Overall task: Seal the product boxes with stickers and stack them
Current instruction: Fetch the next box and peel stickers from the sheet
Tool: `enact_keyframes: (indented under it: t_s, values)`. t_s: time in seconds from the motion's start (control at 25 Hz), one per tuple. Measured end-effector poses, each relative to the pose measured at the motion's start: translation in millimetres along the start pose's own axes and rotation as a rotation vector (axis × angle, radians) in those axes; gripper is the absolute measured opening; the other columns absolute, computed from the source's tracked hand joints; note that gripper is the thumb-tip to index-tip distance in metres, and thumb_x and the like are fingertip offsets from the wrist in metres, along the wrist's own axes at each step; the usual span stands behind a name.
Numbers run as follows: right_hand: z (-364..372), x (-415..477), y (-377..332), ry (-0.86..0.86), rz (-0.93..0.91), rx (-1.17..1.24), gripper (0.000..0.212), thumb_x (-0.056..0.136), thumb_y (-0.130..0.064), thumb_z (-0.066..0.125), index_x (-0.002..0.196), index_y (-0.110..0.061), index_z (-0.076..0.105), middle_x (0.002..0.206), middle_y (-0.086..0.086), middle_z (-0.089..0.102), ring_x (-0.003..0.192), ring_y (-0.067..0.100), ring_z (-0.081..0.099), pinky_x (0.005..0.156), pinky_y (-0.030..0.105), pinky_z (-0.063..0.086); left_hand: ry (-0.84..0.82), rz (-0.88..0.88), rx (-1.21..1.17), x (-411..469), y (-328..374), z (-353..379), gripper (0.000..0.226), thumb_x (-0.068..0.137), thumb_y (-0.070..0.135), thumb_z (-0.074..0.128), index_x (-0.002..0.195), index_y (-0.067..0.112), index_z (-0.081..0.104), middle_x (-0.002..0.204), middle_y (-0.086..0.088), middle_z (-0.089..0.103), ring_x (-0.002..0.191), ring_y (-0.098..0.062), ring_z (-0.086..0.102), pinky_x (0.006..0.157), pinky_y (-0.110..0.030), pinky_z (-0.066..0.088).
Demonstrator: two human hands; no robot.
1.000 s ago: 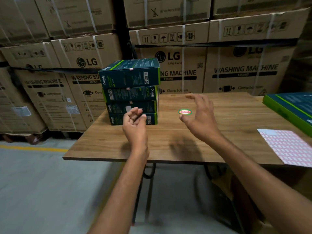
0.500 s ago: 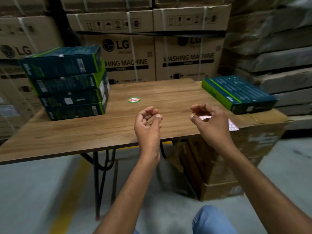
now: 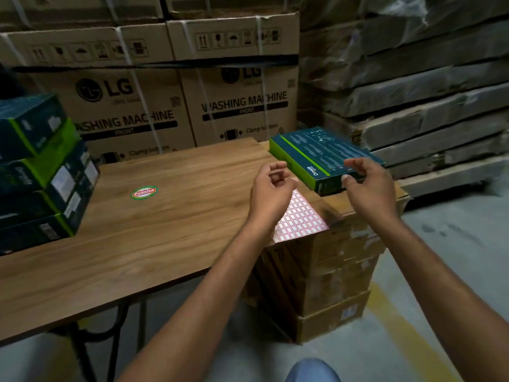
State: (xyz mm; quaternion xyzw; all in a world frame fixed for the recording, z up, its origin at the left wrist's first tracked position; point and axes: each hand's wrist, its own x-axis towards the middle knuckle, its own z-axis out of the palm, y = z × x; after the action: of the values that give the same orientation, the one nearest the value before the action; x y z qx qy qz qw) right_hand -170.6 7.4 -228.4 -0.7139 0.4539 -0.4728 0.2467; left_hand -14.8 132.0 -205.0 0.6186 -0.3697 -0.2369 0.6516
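1. Centre frame: the left hand [image 3: 271, 194] hangs above the right end of the wooden table [image 3: 165, 244]. Its fingers are loosely curled toward the palm, and nothing shows in them.
2. Just right of it, the right hand [image 3: 369, 188] is up with fingers and thumb bent like a claw at the near corner of the single product box [image 3: 325, 158]. Whether it touches or grips the box, I cannot tell.
3. That box lies flat, mid-right of the frame, at the table's far right end and over the brown cartons [image 3: 330, 285] stacked beside the table.
4. Between and below the hands lies the sticker sheet [image 3: 300, 219], a pink-and-white grid partly covered by the left hand.
5. At the left edge of the frame, a stack of four boxes [image 3: 35, 172] stands on the table, well apart from the hands.
6. A round red-and-green sticker [image 3: 144, 193] sits on the tabletop, left of centre.
7. Along the back are the washing machine cartons [image 3: 132, 106].
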Motion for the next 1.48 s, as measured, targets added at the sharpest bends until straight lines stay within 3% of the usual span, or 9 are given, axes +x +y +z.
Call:
enact_keyframes:
  t_s: [0.16, 0.4, 0.56, 0.76, 0.92, 1.12, 1.28, 1.4, 1.48]
  values:
    - [-2, 48, 36, -0.091, 0.074, -0.238, 0.055, 0.089, -0.008, 0.07, 0.141, -0.023, 0.058, 0.146, 0.01, 0.052, 0.136, 0.029, 0.043, 0.112, 0.042, 0.038, -0.153, -0.032, 0.399, 53, -11, 40, 0.057, 0.092, 0.027, 0.075, 0.144, 0.028, 0.053, 0.139, -0.003, 0.063, 0.129, -0.023, 0.059, 0.107, -0.046, 0.051]
    - [7, 107, 80, -0.145, 0.103, -0.298, 0.068, 0.082, -0.009, 0.073, 0.145, -0.024, 0.051, 0.156, 0.008, 0.038, 0.144, 0.03, 0.034, 0.119, 0.047, 0.033, -0.293, -0.125, 0.721, 107, -35, 82, 0.079, 0.096, 0.041, 0.071, 0.161, 0.031, 0.028, 0.156, -0.007, 0.048, 0.143, -0.033, 0.044, 0.117, -0.049, 0.038]
    - [9, 136, 107, -0.233, 0.224, -0.288, 0.084, 0.08, -0.018, 0.076, 0.152, -0.036, 0.036, 0.161, 0.009, 0.029, 0.149, 0.036, 0.026, 0.121, 0.057, 0.03, -0.355, -0.166, 0.735, 127, -54, 90, 0.09, 0.093, 0.045, 0.076, 0.164, 0.031, 0.022, 0.162, -0.005, 0.043, 0.146, -0.032, 0.043, 0.119, -0.051, 0.038]
    - [5, 142, 120, -0.331, 0.237, -0.161, 0.085, 0.078, 0.002, 0.083, 0.147, -0.033, 0.048, 0.153, 0.009, 0.031, 0.14, 0.033, 0.041, 0.111, 0.045, 0.047, -0.277, -0.068, 0.721, 131, -57, 95, 0.081, 0.092, 0.032, 0.081, 0.159, 0.026, 0.038, 0.156, -0.006, 0.05, 0.14, -0.029, 0.05, 0.112, -0.042, 0.047]
    - [-2, 134, 119, -0.229, 0.14, -0.175, 0.089, 0.067, -0.003, 0.093, 0.137, -0.039, 0.053, 0.152, 0.005, 0.027, 0.145, 0.028, 0.03, 0.121, 0.048, 0.038, -0.138, 0.036, 0.629, 127, -53, 96, 0.054, 0.091, 0.032, 0.082, 0.14, 0.023, 0.062, 0.143, -0.004, 0.063, 0.129, -0.025, 0.059, 0.102, -0.037, 0.052]
    - [-16, 129, 103, -0.087, -0.044, -0.344, 0.097, 0.067, -0.015, 0.095, 0.145, -0.043, 0.043, 0.153, 0.01, 0.023, 0.144, 0.035, 0.024, 0.117, 0.058, 0.037, -0.074, 0.114, 0.494, 119, -37, 97, 0.065, 0.082, 0.021, 0.09, 0.141, 0.025, 0.063, 0.142, -0.001, 0.064, 0.125, -0.019, 0.061, 0.099, -0.034, 0.054]
    - [-21, 126, 89, 0.08, -0.113, -0.254, 0.086, 0.069, -0.015, 0.096, 0.14, -0.035, 0.052, 0.151, 0.013, 0.029, 0.142, 0.032, 0.029, 0.115, 0.049, 0.043, -0.029, 0.241, 0.382, 116, -24, 90, 0.08, 0.072, 0.017, 0.096, 0.143, 0.027, 0.061, 0.137, 0.001, 0.066, 0.124, -0.013, 0.061, 0.102, -0.03, 0.056]
    - [-25, 119, 73, 0.138, -0.149, -0.193, 0.086, 0.065, -0.018, 0.098, 0.138, -0.033, 0.054, 0.148, 0.011, 0.032, 0.14, 0.028, 0.034, 0.111, 0.04, 0.046, -0.026, 0.34, 0.382, 109, -10, 82, 0.085, 0.07, 0.013, 0.096, 0.144, 0.027, 0.057, 0.129, 0.015, 0.063, 0.116, 0.001, 0.056, 0.09, -0.004, 0.049]
    - [-27, 111, 61, 0.173, -0.166, -0.157, 0.085, 0.066, -0.016, 0.097, 0.138, -0.031, 0.054, 0.149, 0.011, 0.033, 0.139, 0.027, 0.036, 0.109, 0.04, 0.049, -0.018, 0.421, 0.414, 102, 3, 73, 0.083, 0.068, 0.013, 0.097, 0.142, 0.025, 0.06, 0.127, 0.015, 0.066, 0.11, 0.008, 0.056, 0.086, 0.001, 0.048]
